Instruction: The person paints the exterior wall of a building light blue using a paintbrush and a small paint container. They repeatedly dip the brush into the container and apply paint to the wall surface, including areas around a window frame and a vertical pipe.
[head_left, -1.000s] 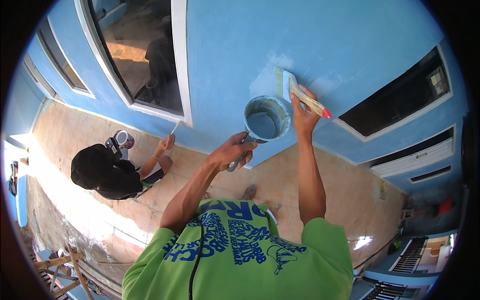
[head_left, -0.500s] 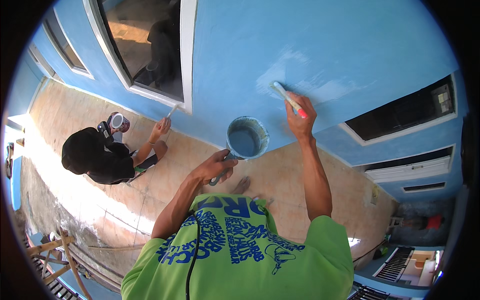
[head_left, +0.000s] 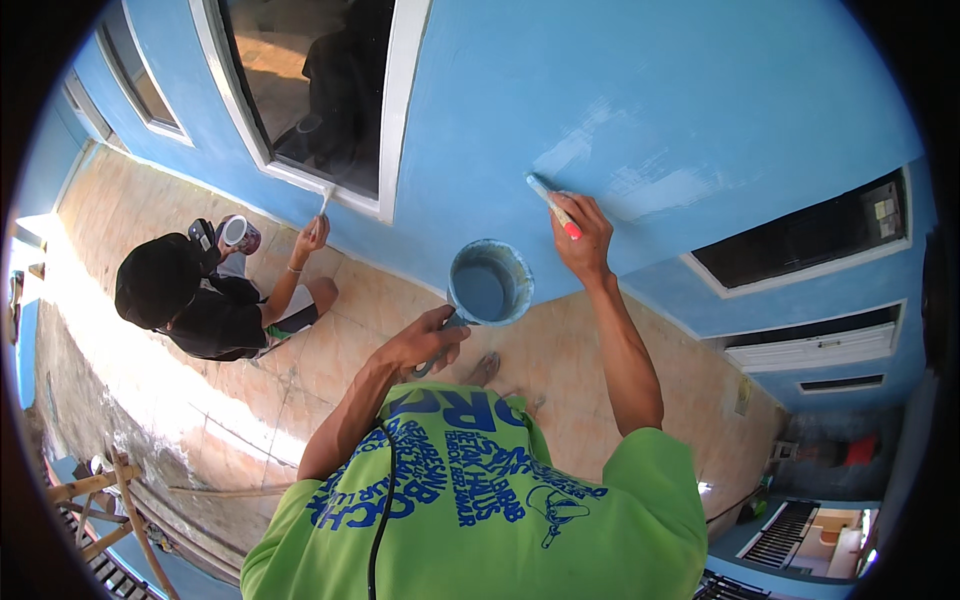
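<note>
My right hand grips a paintbrush with a red handle, its bristles pressed against the blue wall beside a paler, fresh patch of paint. My left hand holds a round paint can of blue paint by its handle, just below and left of the brush. My green printed shirt fills the lower middle of the view.
Another person in black crouches on the tiled floor at left, brushing the white window frame and holding a small can. Vent openings sit in the wall at right. Wooden scaffolding poles show at lower left.
My right hand has swept the brush leftward and down along the wall. The paint can stays held in my left hand beneath it. The view has shifted slightly.
</note>
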